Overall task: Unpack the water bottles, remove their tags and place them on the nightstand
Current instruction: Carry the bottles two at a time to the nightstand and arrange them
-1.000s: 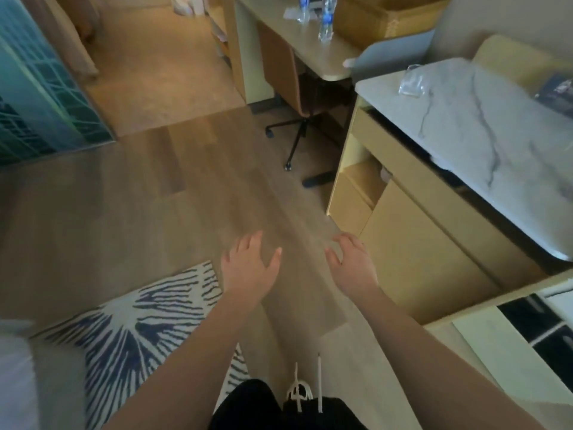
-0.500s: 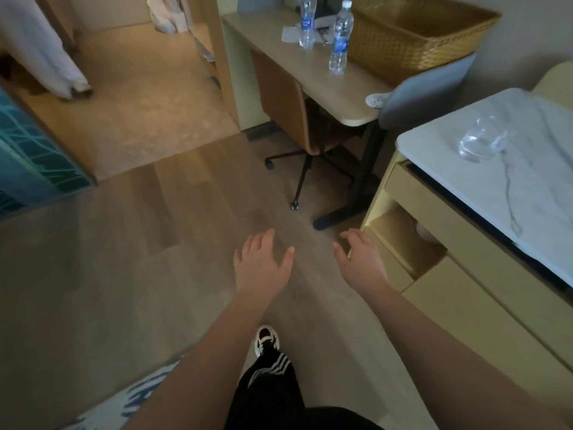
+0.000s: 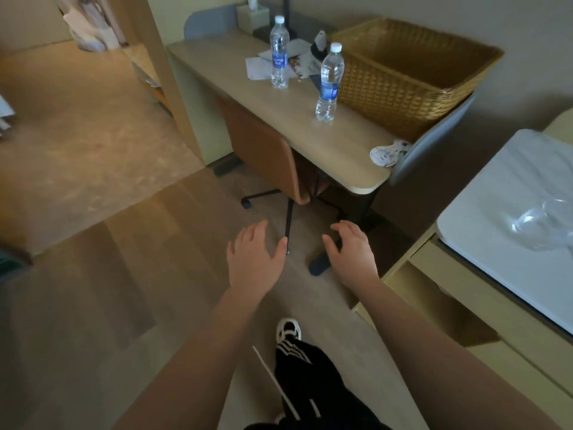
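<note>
Apparently early stage: two bottles (image 3: 329,82) stand upright on desk (image 3: 313,135), labels on, none on nightstand (image 3: 502,193). Left hand (image 3: 254,259) and right hand (image 3: 352,256) released, holding nothing, well apart from bottles. Tags, carrying left.

Wood floor (image 3: 93,290); desk (image 3: 310,131) with chair (image 3: 263,147) tucked under; dim light.

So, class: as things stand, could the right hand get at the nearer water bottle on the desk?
Probably not yet: the right hand is empty, low over the floor, well short of the nearer water bottle. Nothing blocks the desk edge.
</note>
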`<action>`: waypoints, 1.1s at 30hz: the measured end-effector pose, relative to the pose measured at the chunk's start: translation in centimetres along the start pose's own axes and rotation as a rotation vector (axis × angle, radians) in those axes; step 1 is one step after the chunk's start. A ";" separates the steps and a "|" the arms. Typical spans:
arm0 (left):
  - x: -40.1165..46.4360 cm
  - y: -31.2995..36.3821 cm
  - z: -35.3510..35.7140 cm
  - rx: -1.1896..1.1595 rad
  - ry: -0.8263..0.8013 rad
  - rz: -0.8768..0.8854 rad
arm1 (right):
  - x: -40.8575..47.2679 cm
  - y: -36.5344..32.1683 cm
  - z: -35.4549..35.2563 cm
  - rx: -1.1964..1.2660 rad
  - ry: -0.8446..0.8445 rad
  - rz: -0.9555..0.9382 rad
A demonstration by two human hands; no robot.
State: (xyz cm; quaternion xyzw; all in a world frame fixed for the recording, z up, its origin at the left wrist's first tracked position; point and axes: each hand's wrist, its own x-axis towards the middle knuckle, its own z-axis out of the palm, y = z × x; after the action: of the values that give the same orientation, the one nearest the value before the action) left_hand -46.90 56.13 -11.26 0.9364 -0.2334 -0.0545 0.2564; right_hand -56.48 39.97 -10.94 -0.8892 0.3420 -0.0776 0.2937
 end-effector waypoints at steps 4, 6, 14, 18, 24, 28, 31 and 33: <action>8.5 -1.0 1.5 0.016 -0.012 0.066 | 7.5 -1.6 1.8 0.024 0.032 0.035; 13.3 -1.2 2.3 0.023 -0.028 0.104 | 11.9 -2.1 2.5 0.043 0.075 0.051; 33.2 -0.2 2.1 0.079 -0.186 0.320 | 29.5 -4.9 2.6 0.148 0.264 0.198; 40.8 1.3 0.9 0.044 -0.172 0.344 | 34.7 -7.0 2.8 0.139 0.299 0.235; 48.9 1.8 0.9 -0.013 -0.186 0.413 | 39.0 -8.4 3.5 0.131 0.362 0.332; 53.9 1.8 0.9 -0.094 -0.199 0.461 | 41.5 -9.4 4.2 0.109 0.419 0.402; 57.8 1.5 0.7 -0.104 -0.257 0.517 | 43.4 -11.0 4.4 0.112 0.560 0.470; 60.5 1.2 0.4 -0.109 -0.275 0.582 | 44.6 -12.3 4.5 0.123 0.694 0.523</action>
State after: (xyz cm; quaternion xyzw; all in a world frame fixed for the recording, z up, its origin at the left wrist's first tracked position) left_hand 6.13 26.91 -9.98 0.7993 -0.5203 -0.1175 0.2768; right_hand -14.39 20.20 -10.28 -0.6748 0.6288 -0.3149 0.2238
